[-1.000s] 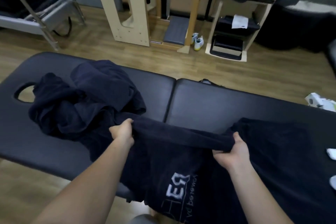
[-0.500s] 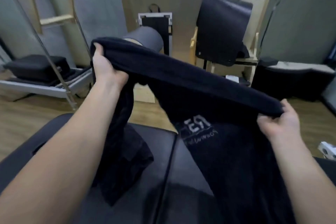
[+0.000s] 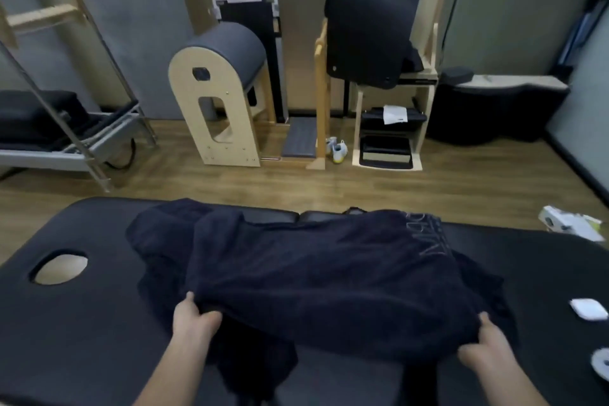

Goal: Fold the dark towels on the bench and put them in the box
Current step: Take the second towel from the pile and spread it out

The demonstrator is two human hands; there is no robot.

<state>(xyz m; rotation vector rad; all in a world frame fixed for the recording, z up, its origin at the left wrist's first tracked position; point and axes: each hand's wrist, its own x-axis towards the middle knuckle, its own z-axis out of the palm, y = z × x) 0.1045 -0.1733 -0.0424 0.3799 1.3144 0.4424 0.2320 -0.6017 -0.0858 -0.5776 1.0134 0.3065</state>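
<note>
Towel (image 3: 323, 277) spread on surface (image 3: 75, 333) over the heap, near edge gripped by left hand (image 3: 194, 318) and right hand (image 3: 491, 344), apart. Step: first fold. Next likely: carry near edge to far edge, align corners.

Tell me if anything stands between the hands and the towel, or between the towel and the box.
Nothing does at the towel: the left hand and right hand both grip its near edge on the bench. No box is in view, so that path cannot be judged.
</note>
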